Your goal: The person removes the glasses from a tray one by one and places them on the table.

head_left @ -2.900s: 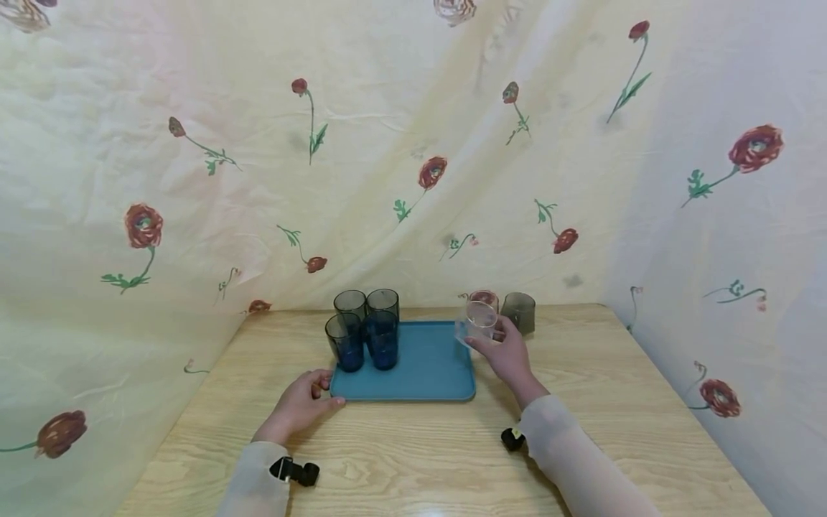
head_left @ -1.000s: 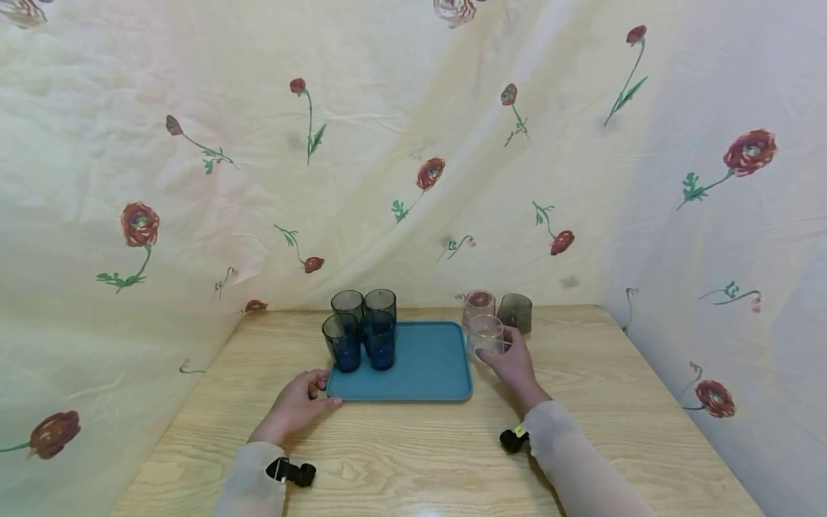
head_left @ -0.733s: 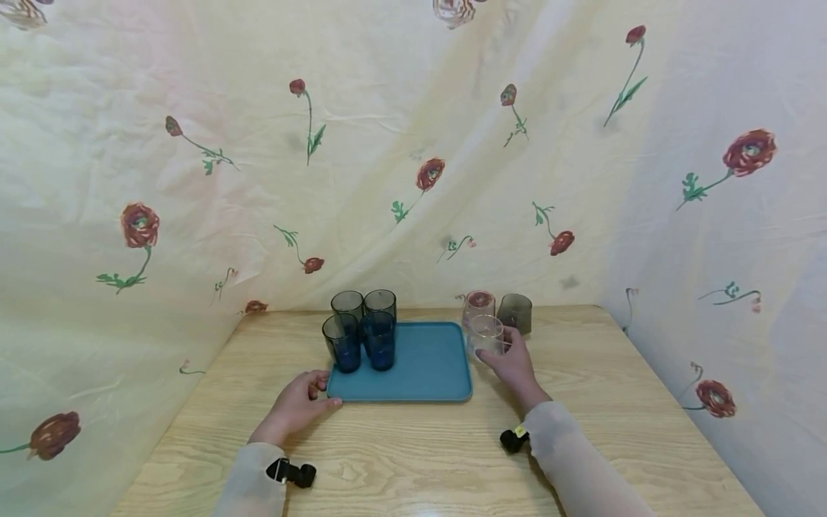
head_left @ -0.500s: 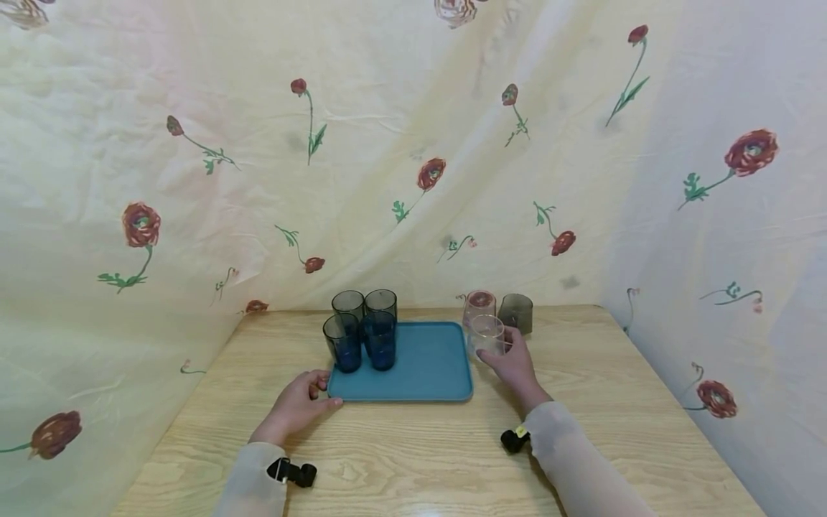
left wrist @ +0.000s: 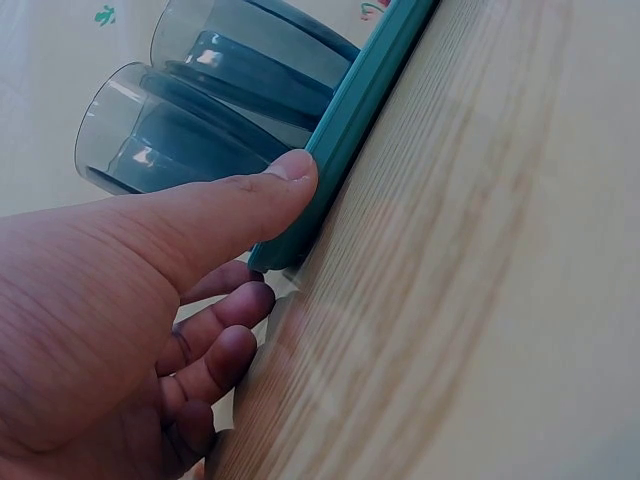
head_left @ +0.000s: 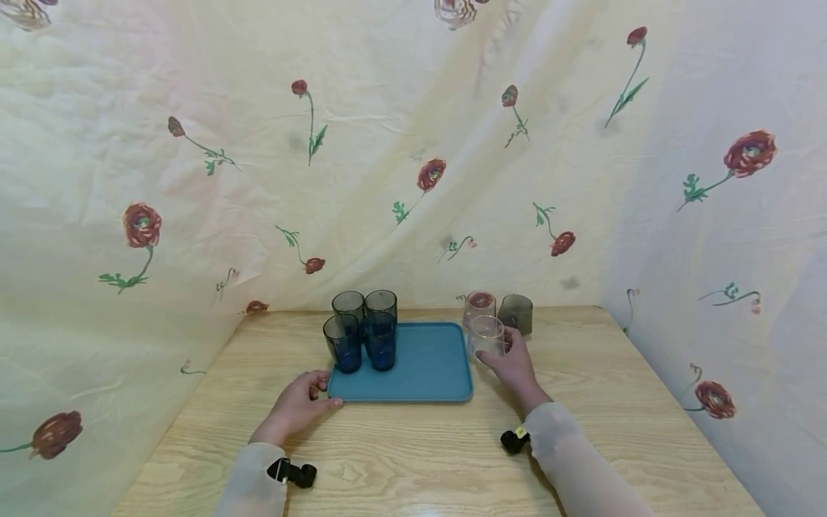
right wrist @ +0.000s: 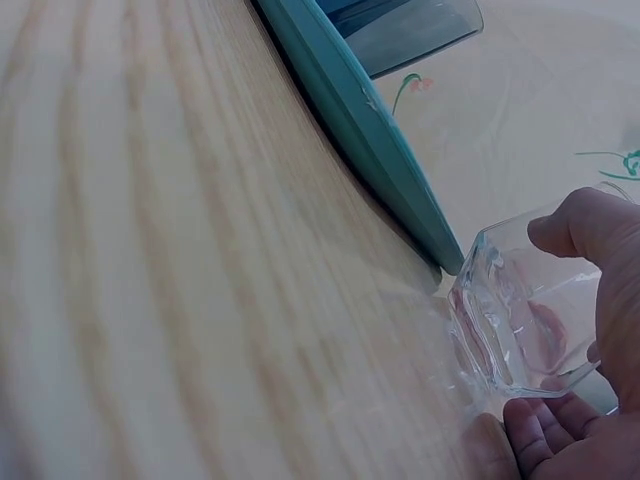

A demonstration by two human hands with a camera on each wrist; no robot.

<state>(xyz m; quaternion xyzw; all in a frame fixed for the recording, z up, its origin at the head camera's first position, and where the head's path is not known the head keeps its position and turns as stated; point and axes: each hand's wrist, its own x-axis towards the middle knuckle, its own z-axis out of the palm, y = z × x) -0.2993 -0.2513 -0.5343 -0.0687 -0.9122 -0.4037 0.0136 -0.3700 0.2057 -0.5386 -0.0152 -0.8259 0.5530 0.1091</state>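
Observation:
My left hand (head_left: 298, 406) holds the front left corner of a blue tray (head_left: 429, 362). Its thumb (left wrist: 292, 170) presses the rim in the left wrist view, with curled fingers by the side edge. Several dark tinted glasses stand upright at the tray's left, among them one front glass (head_left: 343, 345) and another (head_left: 380, 341). Just beyond the tray's right edge, my right hand (head_left: 510, 366) grips a clear glass (head_left: 486, 336), upright at the table. In the right wrist view, thumb and fingers lie around this clear glass (right wrist: 530, 300), its base low by the wood.
Behind the held glass stands another clear glass (head_left: 478, 309), with a grey tinted glass (head_left: 516, 314) to its right. The wooden table (head_left: 400, 459) ends at a flowered cloth (head_left: 388, 143) at back and sides.
About three seconds ago the right hand held the clear glass higher, tilted, over the tray's right edge. It has come down beside the tray and stayed still this last second. The left hand stays.

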